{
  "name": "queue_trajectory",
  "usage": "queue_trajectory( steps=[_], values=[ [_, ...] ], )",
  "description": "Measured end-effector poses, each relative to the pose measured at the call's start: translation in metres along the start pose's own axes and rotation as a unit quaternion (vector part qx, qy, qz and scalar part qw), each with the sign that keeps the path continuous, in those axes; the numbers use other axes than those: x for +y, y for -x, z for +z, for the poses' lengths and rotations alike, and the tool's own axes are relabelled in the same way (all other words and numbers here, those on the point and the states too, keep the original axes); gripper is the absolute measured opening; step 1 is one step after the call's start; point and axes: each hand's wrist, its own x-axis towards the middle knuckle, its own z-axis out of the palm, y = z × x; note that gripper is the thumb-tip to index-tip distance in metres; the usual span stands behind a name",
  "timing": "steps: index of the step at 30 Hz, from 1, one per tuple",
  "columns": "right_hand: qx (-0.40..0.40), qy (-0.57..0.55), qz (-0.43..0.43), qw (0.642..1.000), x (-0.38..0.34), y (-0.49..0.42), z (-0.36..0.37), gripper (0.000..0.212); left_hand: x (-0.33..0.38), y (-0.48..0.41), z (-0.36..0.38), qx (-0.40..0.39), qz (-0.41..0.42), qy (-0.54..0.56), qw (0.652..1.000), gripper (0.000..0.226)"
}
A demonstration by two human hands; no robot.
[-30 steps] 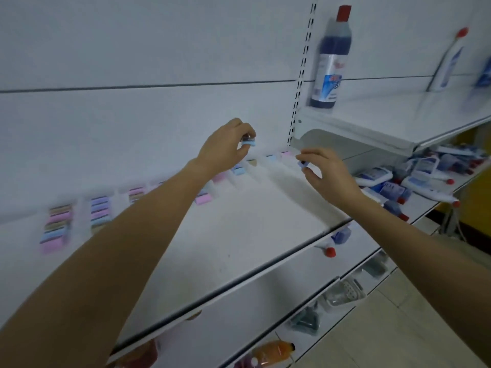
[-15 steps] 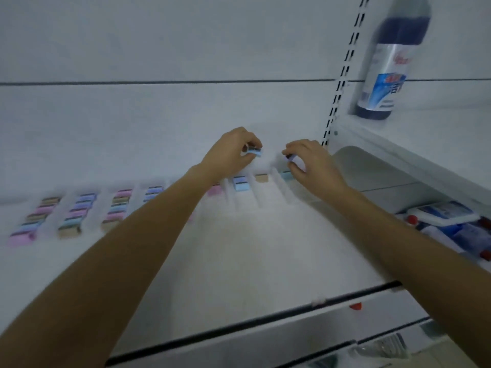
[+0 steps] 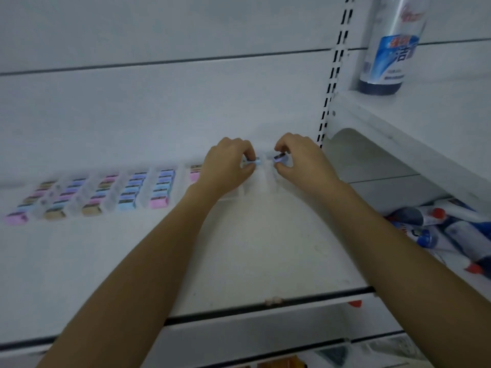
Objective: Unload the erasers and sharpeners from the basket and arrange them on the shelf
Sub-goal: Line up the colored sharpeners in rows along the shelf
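At the shelf's (image 3: 239, 251) back, the left hand (image 3: 228, 166) pinches a blue eraser (image 3: 255, 162) between thumb and curled fingers (image 3: 240, 150); the right hand (image 3: 301, 160) likewise clamps a dark-topped eraser (image 3: 280, 158) just beside it. Eraser rows (image 3: 106, 192) fill the shelf's back left.

Only one thing here gives me anything to read: the tall dark-blue bottle (image 3: 382, 49) standing on the upper shelf (image 3: 425, 115) to the right. Its blue-and-white label (image 3: 393, 57) carries large white Chinese characters, of which one looks like 洁. The red script above it and the fine print below are too blurred to read. The labels on the bottles lying lower right (image 3: 457, 232) and the bands on the erasers (image 3: 127, 192) are also too blurred.
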Motion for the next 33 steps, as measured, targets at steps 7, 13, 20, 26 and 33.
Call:
queue_trajectory(
  steps=[7, 13, 20, 26, 33],
  values=[
    [-0.045, 0.095, 0.045, 0.993, 0.002, 0.004, 0.001, 0.016, -0.002, 0.003, -0.001, -0.05, -0.014, -0.031, 0.998, 0.019],
    [-0.046, 0.104, 0.041, 0.993, 0.003, 0.007, 0.0, 0.024, -0.004, 0.004, -0.004, -0.059, 0.008, -0.05, 0.997, 0.03],
    [-0.044, 0.1, 0.041, 0.993, 0.005, 0.01, 0.001, 0.026, -0.003, 0.006, -0.003, -0.055, 0.028, -0.072, 0.996, 0.035],
    [-0.042, 0.088, 0.044, 0.994, 0.003, 0.011, 0.0, 0.025, -0.005, 0.007, -0.001, -0.046, 0.033, -0.076, 0.996, 0.034],
    [-0.021, 0.062, 0.053, 0.996, 0.001, 0.011, -0.004, 0.027, -0.008, 0.003, 0.0, -0.022, 0.05, -0.075, 0.996, 0.03]
  ],
)
